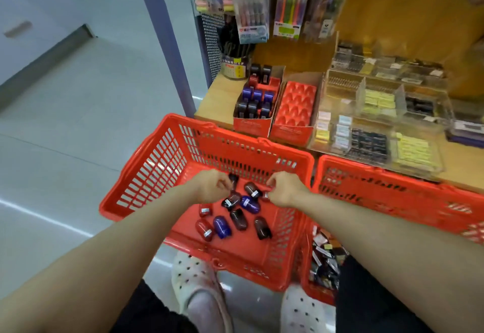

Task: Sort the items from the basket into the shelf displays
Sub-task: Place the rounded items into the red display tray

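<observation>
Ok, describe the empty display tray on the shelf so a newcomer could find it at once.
Start at the wooden shelf behind the red basket. Two red cardboard display boxes stand side by side at its front edge. The right one holds the empty tray: bare red moulded hollows, while its left neighbour holds dark and purple bottles.

2nd basket (392,191) — cut off rt

Both bare forearms stretched forward and down, left grip (212,188) and right grip (284,190) close together, fingers of each curled in a pinch.
</observation>
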`<action>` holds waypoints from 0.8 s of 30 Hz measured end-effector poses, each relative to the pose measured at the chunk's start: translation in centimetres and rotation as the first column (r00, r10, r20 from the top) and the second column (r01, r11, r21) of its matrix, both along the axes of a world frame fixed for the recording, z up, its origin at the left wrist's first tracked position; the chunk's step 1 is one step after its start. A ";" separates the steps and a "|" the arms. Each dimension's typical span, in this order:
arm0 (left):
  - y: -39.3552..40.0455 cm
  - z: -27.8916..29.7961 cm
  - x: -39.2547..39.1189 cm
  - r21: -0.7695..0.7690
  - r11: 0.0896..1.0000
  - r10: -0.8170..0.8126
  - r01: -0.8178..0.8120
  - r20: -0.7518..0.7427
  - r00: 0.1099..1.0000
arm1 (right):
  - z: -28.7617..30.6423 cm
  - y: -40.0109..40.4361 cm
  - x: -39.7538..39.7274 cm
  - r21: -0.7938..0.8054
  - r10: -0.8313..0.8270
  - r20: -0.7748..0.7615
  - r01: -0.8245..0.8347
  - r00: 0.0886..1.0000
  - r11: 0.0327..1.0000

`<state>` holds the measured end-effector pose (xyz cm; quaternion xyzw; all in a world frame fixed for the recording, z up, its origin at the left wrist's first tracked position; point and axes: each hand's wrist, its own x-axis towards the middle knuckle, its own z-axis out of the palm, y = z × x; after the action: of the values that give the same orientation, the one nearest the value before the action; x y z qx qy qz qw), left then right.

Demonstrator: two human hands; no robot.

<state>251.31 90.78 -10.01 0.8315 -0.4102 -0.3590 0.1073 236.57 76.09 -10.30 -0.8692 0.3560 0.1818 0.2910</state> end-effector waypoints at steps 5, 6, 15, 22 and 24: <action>3.0 -7.8 0.9 0.202 0.960 0.227 -0.192 -0.169 0.959 | -5.1 0.1 1.0 -0.011 0.068 -0.203 -0.072 0.977 0.997; 3.3 -9.0 1.4 0.208 0.954 0.255 -0.218 -0.168 0.952 | -6.4 0.2 1.7 -0.016 0.069 -0.224 -0.075 0.972 0.997; 1.9 -15.7 2.8 0.118 0.865 0.493 -0.488 -0.387 0.779 | -19.3 5.2 2.0 -0.173 -0.002 -0.390 -0.071 0.921 0.982; 2.0 -16.5 1.7 0.077 0.906 0.407 -0.416 -0.426 0.808 | -19.9 5.5 2.1 -0.112 -0.129 -0.230 0.106 0.965 0.988; 2.1 -16.0 1.2 -0.005 0.945 0.290 -0.328 -0.456 0.841 | -18.9 4.5 3.3 0.155 -0.360 -0.152 0.382 0.920 0.911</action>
<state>252.54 92.87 -26.04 0.7760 -0.2492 -0.5018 0.2898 239.91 80.58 -29.16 -0.7429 0.5137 0.2065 0.3762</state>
